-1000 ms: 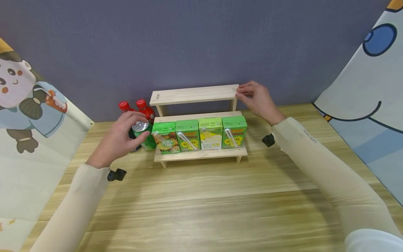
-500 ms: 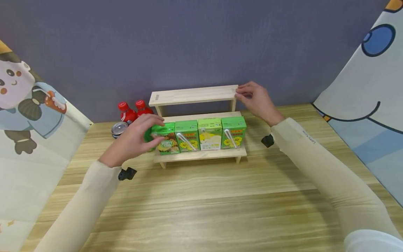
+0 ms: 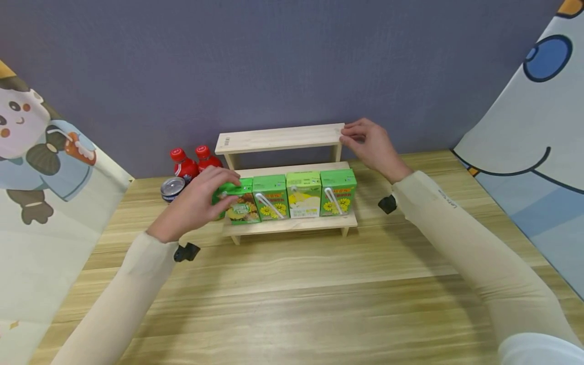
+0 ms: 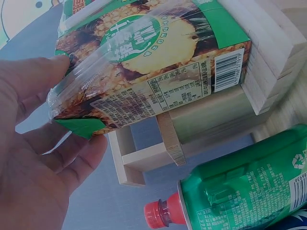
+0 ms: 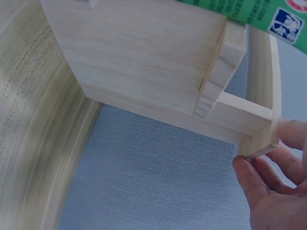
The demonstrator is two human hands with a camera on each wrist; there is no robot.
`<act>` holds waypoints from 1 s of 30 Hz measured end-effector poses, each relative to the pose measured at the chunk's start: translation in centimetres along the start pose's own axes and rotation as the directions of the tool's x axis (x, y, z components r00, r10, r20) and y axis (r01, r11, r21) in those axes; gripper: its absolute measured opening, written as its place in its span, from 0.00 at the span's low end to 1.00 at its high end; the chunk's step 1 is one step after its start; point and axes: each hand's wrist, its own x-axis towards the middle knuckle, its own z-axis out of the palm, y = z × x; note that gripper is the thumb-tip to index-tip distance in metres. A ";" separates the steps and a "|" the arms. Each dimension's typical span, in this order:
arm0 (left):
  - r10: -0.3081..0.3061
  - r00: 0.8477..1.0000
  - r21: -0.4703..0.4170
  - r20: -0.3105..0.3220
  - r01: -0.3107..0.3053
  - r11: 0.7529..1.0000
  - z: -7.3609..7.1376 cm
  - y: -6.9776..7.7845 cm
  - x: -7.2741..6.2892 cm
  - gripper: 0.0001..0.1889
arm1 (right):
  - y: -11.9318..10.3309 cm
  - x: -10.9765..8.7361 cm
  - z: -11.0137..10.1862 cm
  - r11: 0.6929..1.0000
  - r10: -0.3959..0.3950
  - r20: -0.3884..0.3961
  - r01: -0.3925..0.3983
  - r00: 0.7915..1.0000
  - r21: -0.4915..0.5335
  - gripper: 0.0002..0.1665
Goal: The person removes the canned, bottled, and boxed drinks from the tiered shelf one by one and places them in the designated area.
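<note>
My left hand pinches the upper end of a juice box with a pineapple picture between thumb and fingers. This box is at the left end of a row on the lower step of a light wooden two-tier shelf. To its right stand two green boxes with yellow flowers and a pale yellow-green box. At the right end of the top board, my right hand holds the board between thumb and fingertips. The green can beside the shelf is mostly behind my left hand in the head view.
Two red-capped bottles stand at the left, near the grey back wall. In front of them is a dark can with a silver top. The wood-grain table lies in front of the shelf, with printed panels on both sides.
My left hand has moved right from above the green can to the pineapple juice box and taken hold of it. The right hand stays on the top board's end.
</note>
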 end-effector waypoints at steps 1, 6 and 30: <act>-0.002 1.000 -0.002 0.001 0.002 1.000 0.0 0.0 0.0 0.15 | 0.0 0.0 0.0 1.000 0.003 0.001 -0.003 1.000 -0.001 0.21; 0.019 1.000 0.009 -0.005 -0.019 1.000 0.1 0.1 -0.1 0.14 | 0.1 0.0 0.1 1.000 0.006 0.000 -0.006 1.000 -0.001 0.21; 0.027 0.995 0.067 -0.094 -0.021 0.998 -2.5 -0.4 -5.1 0.19 | 0.3 -0.1 -0.2 1.000 -0.013 0.006 0.013 1.000 0.008 0.21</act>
